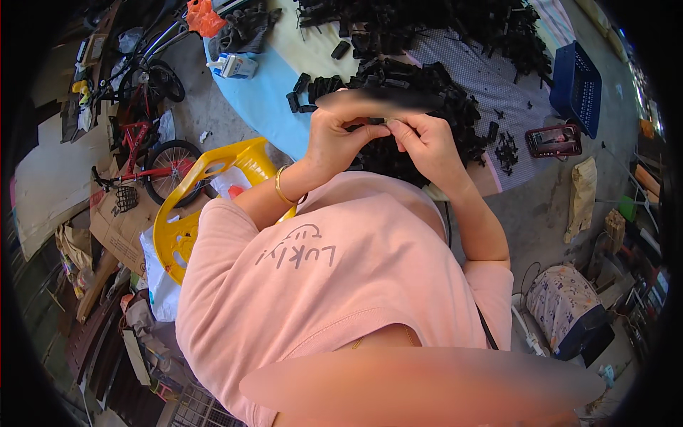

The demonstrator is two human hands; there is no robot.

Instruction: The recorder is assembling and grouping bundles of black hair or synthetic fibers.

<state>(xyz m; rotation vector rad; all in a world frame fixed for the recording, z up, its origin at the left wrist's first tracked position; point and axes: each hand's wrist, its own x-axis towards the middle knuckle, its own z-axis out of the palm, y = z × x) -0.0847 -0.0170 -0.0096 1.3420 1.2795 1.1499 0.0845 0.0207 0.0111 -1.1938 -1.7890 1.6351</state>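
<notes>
My left hand (pixel 334 140), with a gold bangle at its wrist, and my right hand (pixel 430 148) meet above the near part of a cloth-covered table. Both are closed, thumbs and fingertips pinched together and nearly touching. Whatever lies between the fingertips is too small and too hidden to name; a blurred patch covers the upper fingers. Just beyond and below the hands spreads a heap of small black parts (pixel 461 114), probably plastic. Several black oblong pieces (pixel 326 86) lie to the left of that heap.
A larger black pile (pixel 427 16) covers the table's far side. To the right are a phone (pixel 554 141) and a blue basket (pixel 575 89). A white-and-blue carton (pixel 236 66) stands at left, near a yellow plastic chair (pixel 174 245) and a red bicycle (pixel 135 146).
</notes>
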